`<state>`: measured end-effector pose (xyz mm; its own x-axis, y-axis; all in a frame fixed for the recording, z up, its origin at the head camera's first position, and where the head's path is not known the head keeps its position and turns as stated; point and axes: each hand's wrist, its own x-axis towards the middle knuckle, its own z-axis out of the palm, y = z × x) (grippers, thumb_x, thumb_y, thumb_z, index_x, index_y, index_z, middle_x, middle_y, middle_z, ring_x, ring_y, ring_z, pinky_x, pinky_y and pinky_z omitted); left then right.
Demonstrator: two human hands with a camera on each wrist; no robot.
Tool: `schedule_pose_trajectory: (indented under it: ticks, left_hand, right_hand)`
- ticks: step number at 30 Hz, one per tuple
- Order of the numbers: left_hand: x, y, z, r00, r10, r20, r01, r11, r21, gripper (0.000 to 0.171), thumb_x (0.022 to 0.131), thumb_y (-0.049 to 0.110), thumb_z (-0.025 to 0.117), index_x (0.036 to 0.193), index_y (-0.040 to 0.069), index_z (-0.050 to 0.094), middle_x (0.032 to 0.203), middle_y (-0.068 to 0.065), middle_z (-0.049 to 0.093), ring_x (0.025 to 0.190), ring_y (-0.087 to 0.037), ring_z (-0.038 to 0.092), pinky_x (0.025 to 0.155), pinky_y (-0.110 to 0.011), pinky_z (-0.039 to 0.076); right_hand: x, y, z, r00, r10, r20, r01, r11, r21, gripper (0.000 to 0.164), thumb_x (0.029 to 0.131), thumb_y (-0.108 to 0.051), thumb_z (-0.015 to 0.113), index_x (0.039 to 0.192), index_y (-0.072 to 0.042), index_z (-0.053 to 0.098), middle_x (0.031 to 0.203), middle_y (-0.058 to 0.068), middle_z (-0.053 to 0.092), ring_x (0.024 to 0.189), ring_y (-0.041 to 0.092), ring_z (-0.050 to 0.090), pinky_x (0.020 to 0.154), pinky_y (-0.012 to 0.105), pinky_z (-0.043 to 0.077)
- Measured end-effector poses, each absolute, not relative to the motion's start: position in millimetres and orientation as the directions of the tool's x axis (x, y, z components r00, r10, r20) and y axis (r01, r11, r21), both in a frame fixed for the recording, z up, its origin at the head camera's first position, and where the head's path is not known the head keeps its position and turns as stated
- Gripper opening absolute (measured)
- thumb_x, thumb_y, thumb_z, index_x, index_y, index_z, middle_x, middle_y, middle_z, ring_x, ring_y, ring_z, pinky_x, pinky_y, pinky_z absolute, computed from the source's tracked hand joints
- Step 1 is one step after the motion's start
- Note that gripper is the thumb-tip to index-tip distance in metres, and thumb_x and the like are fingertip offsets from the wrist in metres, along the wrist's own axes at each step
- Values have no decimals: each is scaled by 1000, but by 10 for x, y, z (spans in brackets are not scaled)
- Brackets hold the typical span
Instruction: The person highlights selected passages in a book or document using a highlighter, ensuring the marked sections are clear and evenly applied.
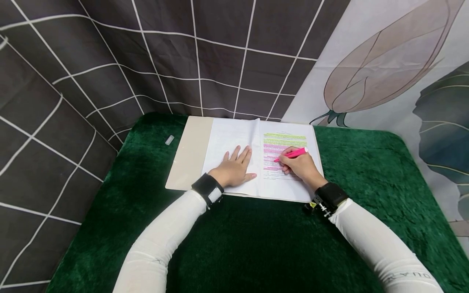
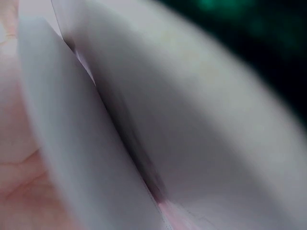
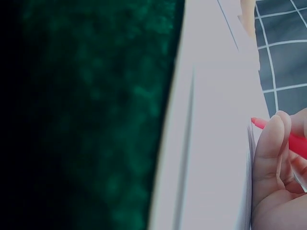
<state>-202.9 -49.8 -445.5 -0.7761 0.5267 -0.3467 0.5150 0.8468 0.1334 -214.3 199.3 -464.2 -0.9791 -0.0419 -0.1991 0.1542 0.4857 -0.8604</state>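
Flat, with its fingers spread, the left hand [image 1: 234, 169] rests on the left page [image 1: 232, 132] of a booklet, its thumb pointing toward the center fold. The right hand [image 1: 298, 165] pinches a bright pink marker [image 1: 296, 153] between thumb and fingers, its tip at the pink lines on the right page [image 1: 286, 190]; whether it touches the paper is too fine to tell. On that page the upper lines of print are marked yellow-green, those below them pink, and the lowest are plain. The left wrist view is mostly blurred pale paper beside the palm.

A beige cover [image 1: 188, 154] reaches out past the left page. Each wrist wears a black band, the left one [image 1: 206, 185] and the right one [image 1: 331, 195], above white sleeves [image 1: 172, 228]; the right sleeve has some dark lettering.

Everything lies on a bench [image 1: 234, 248] covered in dark green plush cloth, the booklet near its far edge. A small pale block [image 1: 169, 140] sits left of the cover, apart from it. Behind hang a dark gray cloth [image 1: 220, 61] with a white grid and, to the right, a white cloth [image 1: 315, 97] printed with a large pinkish flower.
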Motion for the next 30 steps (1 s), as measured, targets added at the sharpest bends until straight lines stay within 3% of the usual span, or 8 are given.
schedule_pose_trajectory:
  ticks: [30]
  left_hand:
    - [-2036, -504, -4474, -778, 530, -338, 509, 847, 156, 85, 99, 59, 30, 156, 6, -5, 164, -9, -10, 147, -34, -9, 118, -60, 8]
  right_hand:
    - [-2134, 2070, -4613, -974, -23, -225, 183, 502, -845, 29, 90, -31, 67, 101, -4, 63, 67, 5, 66, 52, 11, 61, 48, 19, 52]
